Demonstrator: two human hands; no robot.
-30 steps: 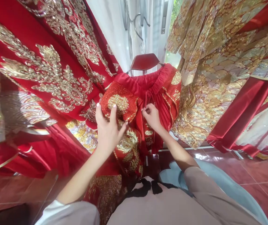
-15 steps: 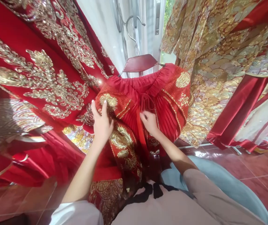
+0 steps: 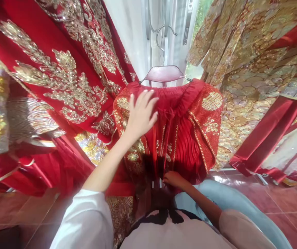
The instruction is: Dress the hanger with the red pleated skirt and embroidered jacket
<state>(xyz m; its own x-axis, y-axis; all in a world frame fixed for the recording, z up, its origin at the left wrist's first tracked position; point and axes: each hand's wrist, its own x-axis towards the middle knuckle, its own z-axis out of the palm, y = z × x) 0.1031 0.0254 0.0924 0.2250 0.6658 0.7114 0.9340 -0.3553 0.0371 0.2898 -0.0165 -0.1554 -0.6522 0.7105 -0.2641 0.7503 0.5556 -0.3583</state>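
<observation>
A red pleated skirt (image 3: 187,138) with gold embroidery hangs in front of me from a metal-hooked hanger (image 3: 163,73). Gathers run along its waistband, and a thin red drawstring (image 3: 167,138) is tied in a bow at the middle, its ends trailing down. My left hand (image 3: 141,114), fingers spread, lies over the left part of the waistband; whether the palm presses on the cloth cannot be made out. Lower down, in shade near the hem, my right hand (image 3: 173,179) is closed around the lower end of the drawstring. Its fingertips are partly dark.
To the left hangs a red garment (image 3: 67,86) with heavy gold beading. Gold patterned garments (image 3: 252,86) hang at the right. Behind is a white door frame (image 3: 189,24). A pale blue rounded seat (image 3: 231,197) stands at lower right on the red tiled floor (image 3: 288,193).
My left hand has moved up and right onto the waistband. My right hand has gone down from the bow along the drawstring. The view has shifted slightly.
</observation>
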